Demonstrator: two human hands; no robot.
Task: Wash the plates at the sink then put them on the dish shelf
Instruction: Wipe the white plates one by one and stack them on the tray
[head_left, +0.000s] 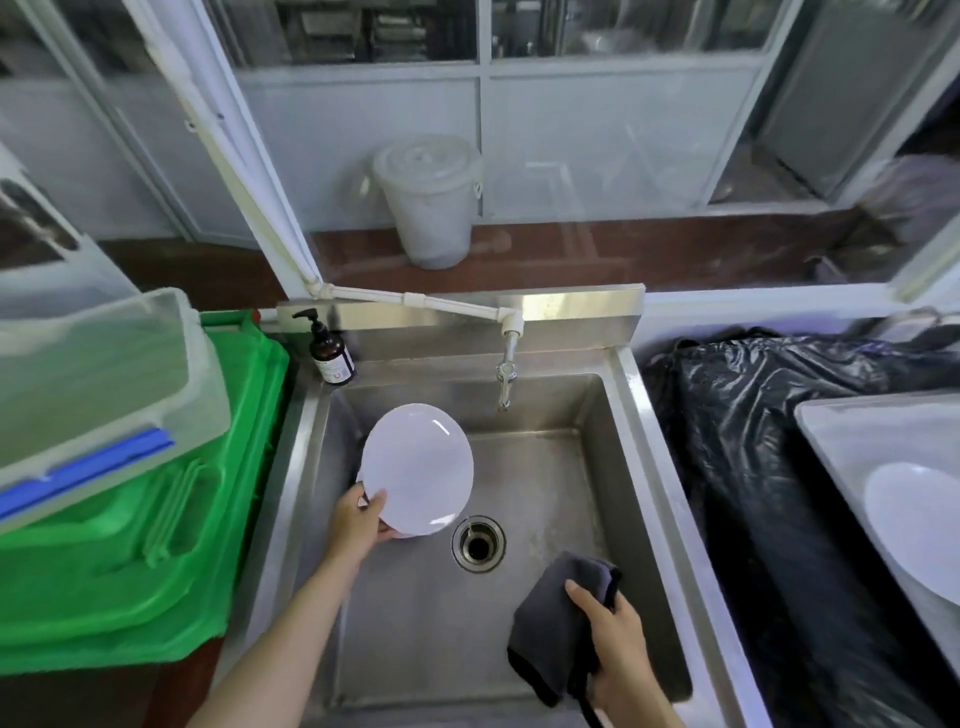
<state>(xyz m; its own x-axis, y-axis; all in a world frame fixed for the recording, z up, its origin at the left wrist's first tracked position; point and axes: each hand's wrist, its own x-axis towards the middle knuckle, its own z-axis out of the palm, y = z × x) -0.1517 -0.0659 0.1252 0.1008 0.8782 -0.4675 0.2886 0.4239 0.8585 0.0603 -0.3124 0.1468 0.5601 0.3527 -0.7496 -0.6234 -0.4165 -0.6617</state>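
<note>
Plate (417, 470), white, is held tilted over the steel sink (545, 457) at 10 o'clock from the drain (478, 543). Left hand (358, 522) grips its lower rim. Right hand (610, 636) clutches a dark cloth (553, 621) at 5 o'clock.

Two bare forearms enter from the bottom edge of the view. No sleeve covers either arm as far as the frame shows. The left hand (358, 519) is ungloved and carries no visible ring, watch or band at the wrist. The right hand (613, 644) is likewise ungloved, its wrist unadorned. Visible fingernails are short and unpainted.
</note>
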